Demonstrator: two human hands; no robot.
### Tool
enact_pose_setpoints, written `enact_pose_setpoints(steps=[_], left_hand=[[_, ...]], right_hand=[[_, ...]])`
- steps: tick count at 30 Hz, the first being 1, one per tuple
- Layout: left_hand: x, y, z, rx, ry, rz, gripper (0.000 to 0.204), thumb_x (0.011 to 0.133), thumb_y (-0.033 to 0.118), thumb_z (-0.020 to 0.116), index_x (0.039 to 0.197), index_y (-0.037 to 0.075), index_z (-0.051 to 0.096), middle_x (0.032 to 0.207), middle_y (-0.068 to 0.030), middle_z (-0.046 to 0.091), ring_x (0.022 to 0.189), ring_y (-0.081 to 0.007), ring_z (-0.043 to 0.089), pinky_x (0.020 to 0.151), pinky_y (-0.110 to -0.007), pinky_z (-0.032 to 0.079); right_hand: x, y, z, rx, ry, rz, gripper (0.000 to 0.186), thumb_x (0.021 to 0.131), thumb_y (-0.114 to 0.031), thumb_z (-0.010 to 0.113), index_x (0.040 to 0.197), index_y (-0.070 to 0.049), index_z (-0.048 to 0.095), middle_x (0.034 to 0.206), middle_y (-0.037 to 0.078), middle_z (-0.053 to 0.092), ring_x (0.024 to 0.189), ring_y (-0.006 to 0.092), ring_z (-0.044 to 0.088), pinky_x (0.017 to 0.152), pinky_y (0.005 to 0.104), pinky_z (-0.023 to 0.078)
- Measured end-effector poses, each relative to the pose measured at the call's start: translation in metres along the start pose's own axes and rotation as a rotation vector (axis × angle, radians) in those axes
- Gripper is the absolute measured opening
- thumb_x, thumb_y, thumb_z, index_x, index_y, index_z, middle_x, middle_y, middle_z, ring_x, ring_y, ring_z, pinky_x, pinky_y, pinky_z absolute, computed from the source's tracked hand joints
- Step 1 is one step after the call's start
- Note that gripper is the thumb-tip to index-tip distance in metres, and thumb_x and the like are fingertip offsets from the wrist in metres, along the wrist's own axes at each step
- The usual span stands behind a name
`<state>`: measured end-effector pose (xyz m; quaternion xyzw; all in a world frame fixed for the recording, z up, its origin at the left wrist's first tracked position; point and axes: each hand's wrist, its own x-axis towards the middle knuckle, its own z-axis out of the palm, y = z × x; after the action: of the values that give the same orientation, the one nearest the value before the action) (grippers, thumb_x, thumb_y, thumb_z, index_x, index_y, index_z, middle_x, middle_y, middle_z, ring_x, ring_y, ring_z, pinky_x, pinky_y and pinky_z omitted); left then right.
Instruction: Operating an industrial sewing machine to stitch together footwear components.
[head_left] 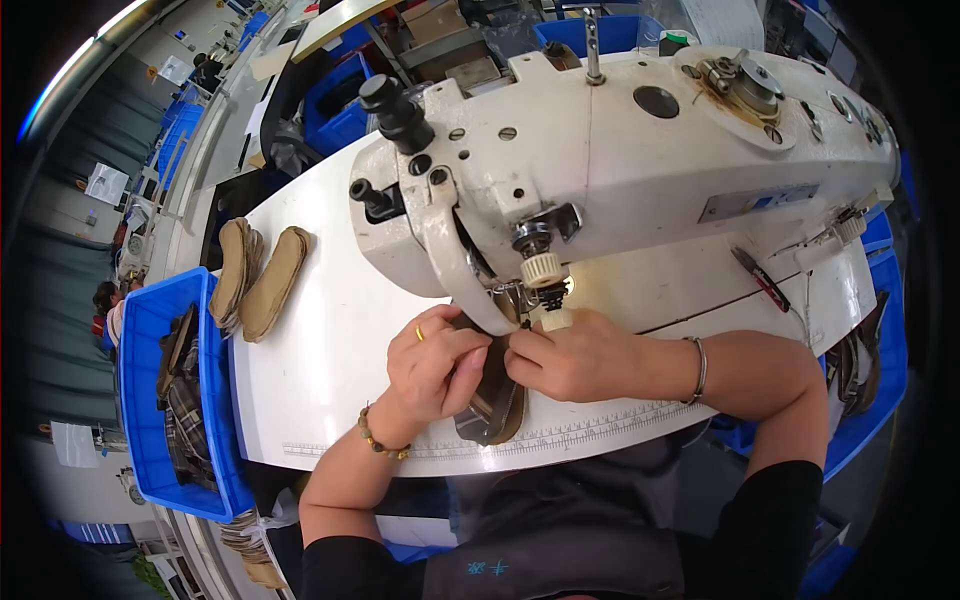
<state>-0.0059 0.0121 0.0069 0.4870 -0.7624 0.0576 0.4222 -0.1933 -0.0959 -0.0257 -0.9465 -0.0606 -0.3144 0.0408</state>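
Observation:
A dark brown shoe piece (490,415) lies under the needle area of a white industrial sewing machine (610,170). My left hand (435,365), with a ring and beaded bracelet, is on the piece's left side, fingers curled and thumb and forefinger pinched near its upper part. My right hand (570,355), with a metal bangle, is closed just right of it, below the presser mechanism, fingertips at the piece; what exactly they grip is hidden. Tan sole-shaped pieces (275,285) are stacked on the white tabletop (330,390) at left.
A blue bin (140,410) with plaid and dark pieces stands left, another blue bin (885,380) right. Red-and-black snips (760,280) lie right of the needle. More blue bins (335,105) sit behind the machine. Two other people (110,310) are at far left, along other worktables.

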Motion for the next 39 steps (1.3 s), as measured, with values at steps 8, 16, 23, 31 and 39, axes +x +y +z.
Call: enact_pose_setpoints(steps=[8,16,23,31,39], left_hand=[[-0.001,-0.002,0.011,0.106,-0.314,-0.153,0.026,0.068,0.004,0.076,0.093,0.008,0.069,0.095,-0.0041,0.065,0.081,-0.0235,0.062,0.066,-0.033,0.055],[-0.001,0.0,0.014,0.166,-0.313,-0.047,0.032,0.065,0.001,0.075,0.097,0.002,0.073,0.093,-0.0059,0.068,0.077,-0.0232,0.065,0.064,-0.034,0.053],[0.0,0.003,0.009,0.232,-0.347,-0.077,0.026,0.069,0.007,0.076,0.094,0.007,0.074,0.087,-0.0004,0.066,0.079,-0.0196,0.063,0.074,-0.038,0.044],[-0.002,0.013,0.008,0.27,-0.373,-0.085,0.021,0.071,0.013,0.077,0.092,0.012,0.076,0.086,0.0039,0.064,0.077,-0.0173,0.058,0.075,-0.043,0.039],[-0.001,0.014,0.012,0.253,-0.378,-0.043,0.021,0.072,0.014,0.077,0.092,0.011,0.075,0.087,0.005,0.061,0.077,-0.0163,0.057,0.075,-0.042,0.038]], right_hand=[[0.001,0.01,0.002,-0.085,0.202,-0.014,0.01,0.071,-0.014,0.063,0.075,-0.009,0.055,0.071,0.002,0.051,0.051,0.0124,0.056,0.044,0.0285,0.045],[-0.003,0.003,-0.007,-0.099,0.114,-0.009,0.013,0.072,-0.014,0.064,0.071,-0.008,0.053,0.063,0.0,0.047,0.049,0.0127,0.054,0.043,0.0265,0.043],[-0.004,-0.025,-0.009,-0.018,-0.132,-0.076,0.023,0.071,-0.02,0.065,0.078,0.001,0.067,0.069,0.015,0.057,0.048,0.0168,0.055,0.041,0.027,0.042],[-0.008,-0.027,0.003,-0.192,-0.075,-0.211,0.028,0.068,-0.018,0.062,0.076,0.009,0.068,0.077,0.034,0.065,0.049,0.0214,0.061,0.039,0.0293,0.046],[-0.008,-0.029,-0.01,-0.159,-0.145,-0.151,0.021,0.073,-0.014,0.061,0.075,0.006,0.066,0.084,0.029,0.068,0.048,0.0134,0.059,0.039,0.0255,0.042]])
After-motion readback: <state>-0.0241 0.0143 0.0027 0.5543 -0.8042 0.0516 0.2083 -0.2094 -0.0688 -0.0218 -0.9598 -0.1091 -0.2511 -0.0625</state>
